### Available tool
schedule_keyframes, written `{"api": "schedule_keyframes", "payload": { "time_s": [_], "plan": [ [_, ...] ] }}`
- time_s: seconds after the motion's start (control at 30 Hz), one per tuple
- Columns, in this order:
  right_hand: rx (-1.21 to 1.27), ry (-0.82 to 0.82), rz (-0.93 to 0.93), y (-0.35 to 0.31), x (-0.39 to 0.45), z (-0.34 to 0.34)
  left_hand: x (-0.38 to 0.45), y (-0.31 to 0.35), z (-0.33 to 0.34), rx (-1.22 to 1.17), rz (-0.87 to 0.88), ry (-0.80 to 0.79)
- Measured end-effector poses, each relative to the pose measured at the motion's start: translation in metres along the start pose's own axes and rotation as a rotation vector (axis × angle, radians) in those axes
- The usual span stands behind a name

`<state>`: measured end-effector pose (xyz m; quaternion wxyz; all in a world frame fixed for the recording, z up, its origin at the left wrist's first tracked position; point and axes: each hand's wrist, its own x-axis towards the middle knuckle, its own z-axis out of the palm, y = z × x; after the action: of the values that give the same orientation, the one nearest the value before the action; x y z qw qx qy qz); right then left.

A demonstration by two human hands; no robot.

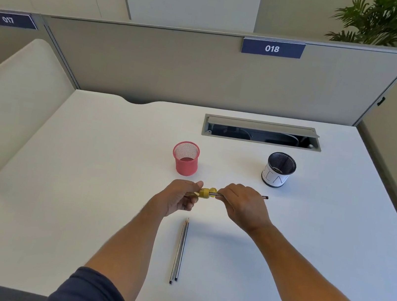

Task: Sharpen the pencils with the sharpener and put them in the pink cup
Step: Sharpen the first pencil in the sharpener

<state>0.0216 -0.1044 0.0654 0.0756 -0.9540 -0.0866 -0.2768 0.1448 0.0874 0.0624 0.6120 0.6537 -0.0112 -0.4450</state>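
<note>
My left hand (179, 196) grips a small yellow sharpener (205, 193) above the middle of the white desk (83, 184). In my right hand (245, 207) is a dark pencil (264, 197), its tip end inside the sharpener and its back end sticking out to the right past my fingers. Two more pencils (180, 250) lie side by side on the desk below my hands, tips pointing away from me. Just behind my hands, slightly left, stands the pink mesh cup (185, 158), upright and with no pencils showing in it.
A black mesh cup with a white paper label (279, 169) stands to the right of the pink one. An open cable tray (261, 133) is set into the desk at the back. A grey partition (204, 73) closes off the far edge.
</note>
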Motion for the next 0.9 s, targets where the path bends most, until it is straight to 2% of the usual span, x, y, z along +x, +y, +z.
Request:
{"api": "schedule_keyframes", "payload": {
  "time_s": [0.17, 0.37, 0.57, 0.77, 0.9],
  "plan": [
    [0.049, -0.042, 0.069, -0.006, -0.003, -0.003, 0.001, 0.003, 0.005, -0.009, 0.003, -0.023],
    [0.16, -0.429, 0.326, -0.005, 0.001, -0.002, -0.002, -0.001, -0.001, 0.103, 0.07, -0.11],
    [0.615, -0.717, 0.633, 0.002, 0.009, -0.005, -0.006, -0.002, -0.005, 0.24, 0.086, -0.155],
    [0.947, -0.889, 0.751, 0.011, 0.008, -0.012, -0.007, -0.003, -0.001, 0.255, 0.108, -0.169],
    [1.051, -0.983, 0.833, 0.016, 0.009, -0.012, -0.008, -0.002, 0.0, 0.254, 0.136, -0.174]
  ]
}}
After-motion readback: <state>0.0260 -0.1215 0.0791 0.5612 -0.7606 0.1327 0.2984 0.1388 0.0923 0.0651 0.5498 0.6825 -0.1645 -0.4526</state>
